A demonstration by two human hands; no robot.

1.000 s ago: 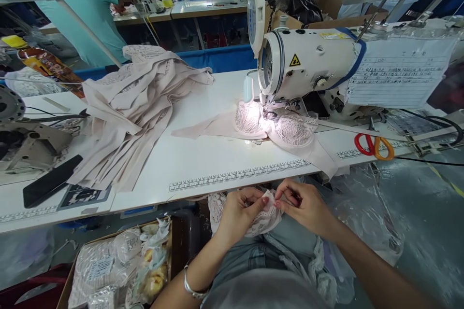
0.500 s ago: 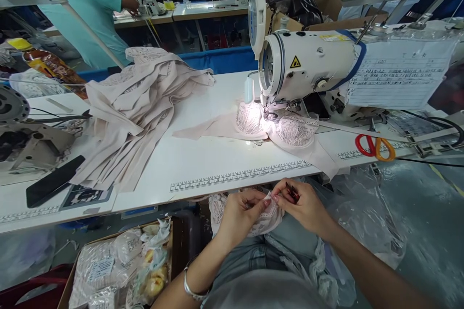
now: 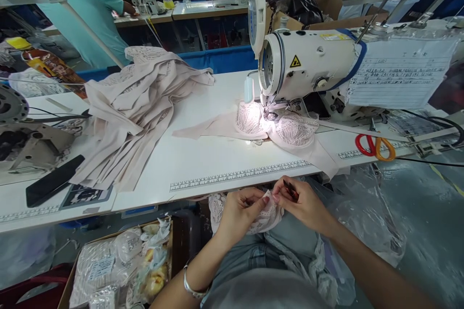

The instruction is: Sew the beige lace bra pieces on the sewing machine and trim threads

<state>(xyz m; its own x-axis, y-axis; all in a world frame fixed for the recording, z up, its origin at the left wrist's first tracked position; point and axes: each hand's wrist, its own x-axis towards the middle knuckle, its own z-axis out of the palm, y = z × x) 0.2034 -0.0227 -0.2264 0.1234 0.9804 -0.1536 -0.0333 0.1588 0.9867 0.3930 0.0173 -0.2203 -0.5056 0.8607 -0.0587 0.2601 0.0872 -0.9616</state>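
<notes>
Over my lap, just below the table edge, lies a pale pink lace bra (image 3: 266,224). My left hand (image 3: 239,212) pinches its upper edge between thumb and fingers. Close beside it, my right hand (image 3: 304,205) has thumb and forefinger together at the same edge. Small dark red thread snips (image 3: 291,190) are tucked in the right hand's fingers, pointed tips up; most of them is hidden. On the table, another pale pink bra (image 3: 295,130) lies under the lit needle area of the white sewing machine (image 3: 304,63).
Pale pink fabric pieces (image 3: 145,91) are heaped on the table's left. Scissors with red and orange handles (image 3: 375,147) lie at the right. A black phone-like slab (image 3: 54,181) rests at the left edge. Below stands a box of wrapped packets (image 3: 105,260). A co-worker in turquoise (image 3: 87,19) is beyond.
My two hands have drawn slightly apart at the bra's edge, the right one tilting a little. The bra under the machine has not moved.
</notes>
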